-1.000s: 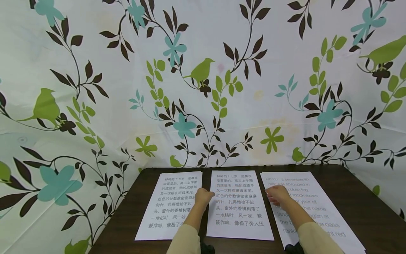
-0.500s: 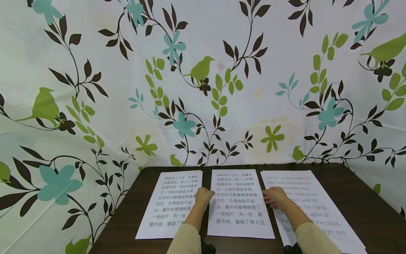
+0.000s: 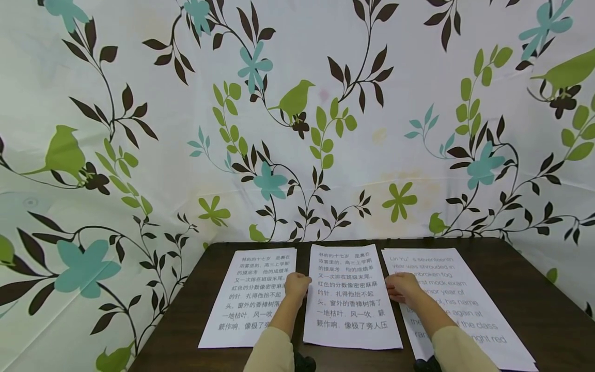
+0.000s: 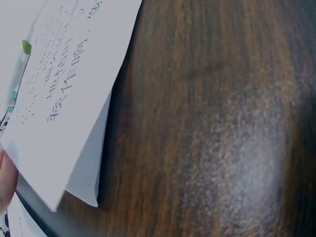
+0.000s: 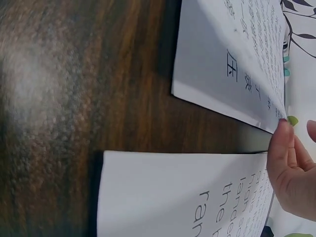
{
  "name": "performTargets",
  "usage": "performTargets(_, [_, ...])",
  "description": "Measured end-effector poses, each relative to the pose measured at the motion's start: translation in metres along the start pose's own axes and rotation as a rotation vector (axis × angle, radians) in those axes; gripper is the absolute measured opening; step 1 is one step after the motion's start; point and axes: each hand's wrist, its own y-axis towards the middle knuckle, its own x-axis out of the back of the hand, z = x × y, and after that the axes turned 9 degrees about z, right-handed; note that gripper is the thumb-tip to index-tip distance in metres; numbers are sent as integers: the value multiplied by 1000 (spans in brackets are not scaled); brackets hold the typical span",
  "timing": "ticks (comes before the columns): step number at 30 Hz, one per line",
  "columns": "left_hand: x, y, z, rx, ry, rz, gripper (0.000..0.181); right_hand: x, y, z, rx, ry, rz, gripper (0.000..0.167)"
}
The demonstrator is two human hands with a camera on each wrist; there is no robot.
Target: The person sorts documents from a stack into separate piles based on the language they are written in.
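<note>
In the head view, a white sheet with printed Chinese text (image 3: pixel 346 310) lies in the middle, bowed upward with its edges raised. My left hand (image 3: pixel 296 287) grips its left edge, and my right hand (image 3: pixel 404 289) holds the right edge. The left wrist view shows only a bit of the left hand (image 4: pixel 7 180) at the raised sheet (image 4: pixel 69 133), with another sheet (image 4: pixel 89 173) partly under it. In the right wrist view, the fingers (image 5: pixel 281 143) meet the sheet's edge where it bends up. The left thumb is hidden in the left wrist view.
On the left is another sheet of Chinese text (image 3: pixel 232 310), partly behind the left arm. A stack with English text (image 3: pixel 488 320) lies on the right beneath the right forearm. All rest on a dark wooden table (image 3: pixel 181 320) against a patterned cloth backdrop (image 3: pixel 297 129).
The right hand has come left to the middle sheet's right edge. The sheet's edges have risen and it has begun to bow. The left hand has barely moved.
</note>
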Motion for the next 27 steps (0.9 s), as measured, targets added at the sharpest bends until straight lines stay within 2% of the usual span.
performTargets(3, [0,0,0,1,-31,6,26,-2,1,-1,3,37,-10,36])
performTargets(10, [-1,-1,3,-18,-12,24,24,-4,0,-1,-5,33,-13,34])
performTargets(13, [-2,-3,4,-24,-6,41,24,-4,-1,-2,-10,8,-9,32])
performTargets(19, [-4,-6,5,0,27,79,31,-6,-2,-4,-19,-63,-20,28])
performTargets(27, [-1,-5,5,-31,45,69,29,-6,-2,-3,-18,-99,-35,27])
